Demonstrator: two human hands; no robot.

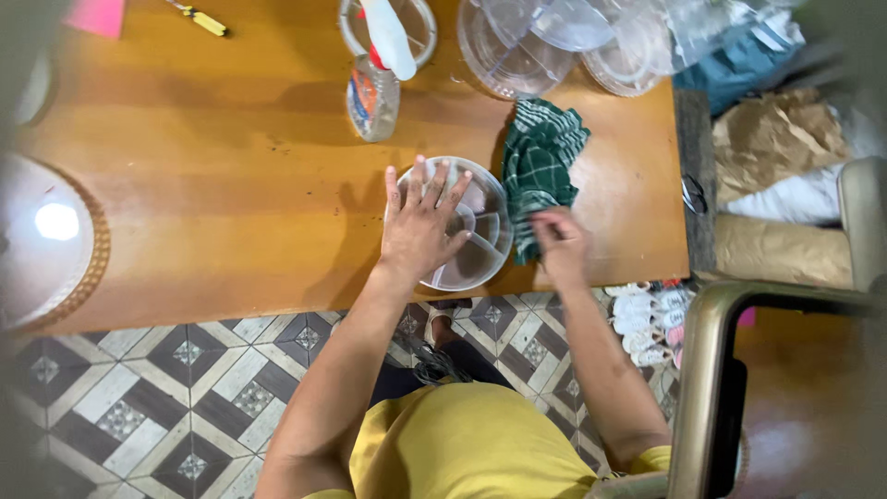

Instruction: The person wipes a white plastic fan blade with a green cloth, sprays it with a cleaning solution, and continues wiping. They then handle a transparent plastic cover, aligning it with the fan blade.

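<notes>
A round clear plastic divided dish (480, 242) lies near the front edge of the wooden table (231, 176). My left hand (420, 222) rests flat on top of it with the fingers spread. My right hand (559, 242) pinches the near end of a green checked cloth (540, 157) that lies crumpled just right of the dish and touches its rim.
A spray bottle (374, 88) stands behind the dish. Several clear plastic dishes and lids (554, 42) are stacked at the far right. A round woven-edged mat (51, 245) sits at the left. A yellow tool (205, 18) lies far back. A metal chair frame (711, 370) stands at the right.
</notes>
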